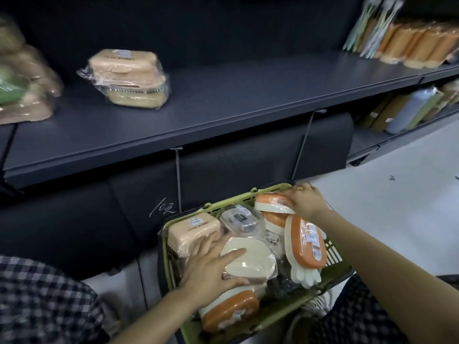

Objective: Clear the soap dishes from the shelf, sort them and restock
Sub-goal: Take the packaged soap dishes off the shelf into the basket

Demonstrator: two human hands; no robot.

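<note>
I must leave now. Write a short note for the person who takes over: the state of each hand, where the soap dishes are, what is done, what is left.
Left hand: fingers spread, resting on a cream dish in the basket.
Right hand: gripping an orange dish at the basket's far side.
Basket: on the floor below the shelf, holding wrapped dishes: orange, cream, peach, one clear.
Shelf: a wrapped stack stands left of middle, and more dishes at the far left, blurred.
Done: most of the shelf's middle cleared into the basket.
Left: sort the basket dishes and restock.
</note>
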